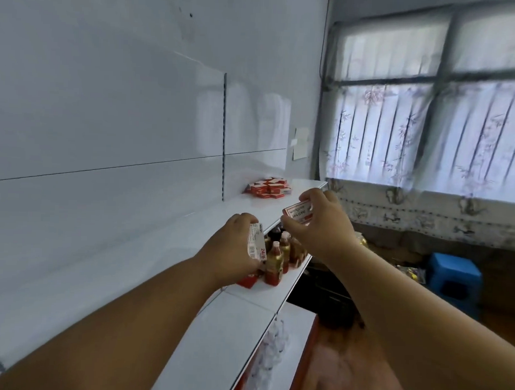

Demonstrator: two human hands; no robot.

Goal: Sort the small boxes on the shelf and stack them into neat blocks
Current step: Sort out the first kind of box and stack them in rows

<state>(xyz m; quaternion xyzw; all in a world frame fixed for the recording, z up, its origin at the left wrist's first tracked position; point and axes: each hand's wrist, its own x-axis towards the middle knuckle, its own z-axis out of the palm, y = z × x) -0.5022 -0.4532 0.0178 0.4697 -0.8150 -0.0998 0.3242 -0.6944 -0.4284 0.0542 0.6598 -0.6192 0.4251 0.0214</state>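
**Two small boxes held above the white shelf**

At far left, a white back wall (107, 116) with a slotted metal rail (224, 135) running upright. In front of it, the upper white shelf (167, 241), stretching away toward the window.

Left hand (234, 249) raised over the shelf's front edge, grip clamped on a small white box (52, 237) with red print and a barcode, held on end between thumb and curled fingers. Just below that hand, a small red box (247, 281) lying on the lower shelf (264, 294), partly hidden by the wrist. Beside it, a cluster of small bottles (280, 259) with red caps and gold-and-red labels, standing upright on the same lower shelf.

Farther back on the upper shelf, near its far end, a loose heap of red-and-white small boxes (268, 188), lying at mixed angles, well apart from both hands.

Right hand (319, 223) raised a little higher and farther out, grip pinching a second small box (298, 212), white face with red border turned up, tilted, thumb beneath and fingers over the far edge. The two held boxes near each other, not touching.

At right, a barred window (428, 113) behind a thin patterned curtain. Below it, on the floor, a blue plastic stool (452, 277).
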